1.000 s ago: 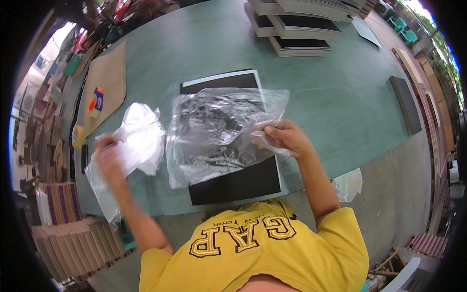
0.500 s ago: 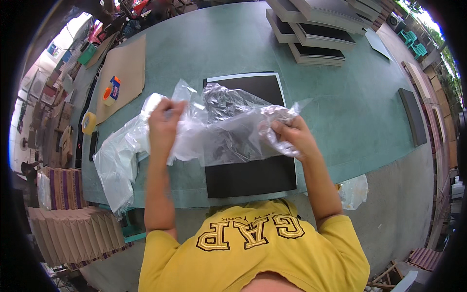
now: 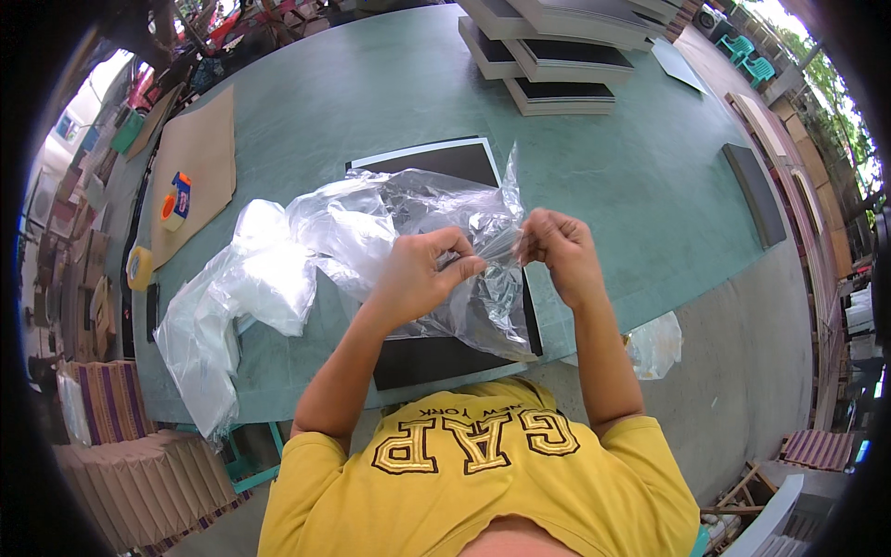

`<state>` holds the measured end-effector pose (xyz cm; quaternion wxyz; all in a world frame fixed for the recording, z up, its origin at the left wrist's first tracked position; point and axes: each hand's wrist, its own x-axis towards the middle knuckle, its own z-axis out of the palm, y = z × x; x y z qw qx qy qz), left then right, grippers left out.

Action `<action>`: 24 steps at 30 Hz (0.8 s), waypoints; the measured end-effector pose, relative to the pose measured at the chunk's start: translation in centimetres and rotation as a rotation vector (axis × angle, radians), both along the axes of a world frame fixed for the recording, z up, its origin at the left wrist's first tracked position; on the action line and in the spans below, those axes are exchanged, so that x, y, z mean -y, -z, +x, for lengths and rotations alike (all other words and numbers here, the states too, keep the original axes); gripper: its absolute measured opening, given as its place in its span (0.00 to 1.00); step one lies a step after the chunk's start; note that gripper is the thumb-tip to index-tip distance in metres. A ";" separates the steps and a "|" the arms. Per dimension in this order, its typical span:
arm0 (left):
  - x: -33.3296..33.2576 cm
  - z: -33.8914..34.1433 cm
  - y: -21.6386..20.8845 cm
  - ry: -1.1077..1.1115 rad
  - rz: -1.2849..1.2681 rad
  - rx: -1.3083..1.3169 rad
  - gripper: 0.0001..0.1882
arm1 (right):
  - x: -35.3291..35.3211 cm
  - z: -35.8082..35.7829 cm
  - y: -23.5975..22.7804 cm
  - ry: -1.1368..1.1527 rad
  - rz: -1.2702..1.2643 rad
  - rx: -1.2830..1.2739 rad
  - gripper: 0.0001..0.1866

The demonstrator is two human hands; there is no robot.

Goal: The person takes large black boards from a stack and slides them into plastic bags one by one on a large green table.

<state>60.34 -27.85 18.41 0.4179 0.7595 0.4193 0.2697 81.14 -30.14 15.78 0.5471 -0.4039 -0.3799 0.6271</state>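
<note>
A crumpled clear plastic bag (image 3: 348, 209) is spread over a stack of black and white sheets (image 3: 436, 362) on the green table. My left hand (image 3: 422, 274) is at the middle of it, thumb and forefinger closed on the film. To its right, my right hand (image 3: 561, 255) pinches the bag's edge, with thin film stretched between the two hands. A corner of the plastic stands up beside the right hand. More loose clear plastic (image 3: 213, 325) trails leftward and hangs over the table's near edge.
Thick black-topped stacks (image 3: 566, 60) stand at the far right of the table (image 3: 353, 84). An orange-and-blue tape dispenser (image 3: 176, 201) lies on brown cardboard (image 3: 209, 139) at left, near a yellow tape roll (image 3: 139, 267). A dark grey block (image 3: 754, 195) lies along the right edge.
My left hand has moved right and lower, closer to my right hand. The film now bunches between them, and its raised corner stands beside the right hand. The view has shifted slightly.
</note>
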 end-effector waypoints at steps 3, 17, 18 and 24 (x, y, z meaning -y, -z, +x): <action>0.2 0.1 0.0 -0.022 0.027 0.024 0.09 | 0.6 -0.8 -1.1 0.012 -0.032 0.242 0.06; -0.8 -3.8 2.6 -0.059 0.245 0.009 0.08 | 0.0 -3.7 -0.9 -0.033 0.004 -0.075 0.10; -2.3 -7.4 4.1 -0.092 0.445 -0.182 0.08 | 0.1 -2.9 -1.1 -0.007 0.039 -0.099 0.11; 1.3 -5.3 -2.2 -0.207 0.195 0.470 0.11 | -0.3 -4.6 -3.6 -0.175 0.385 0.578 0.05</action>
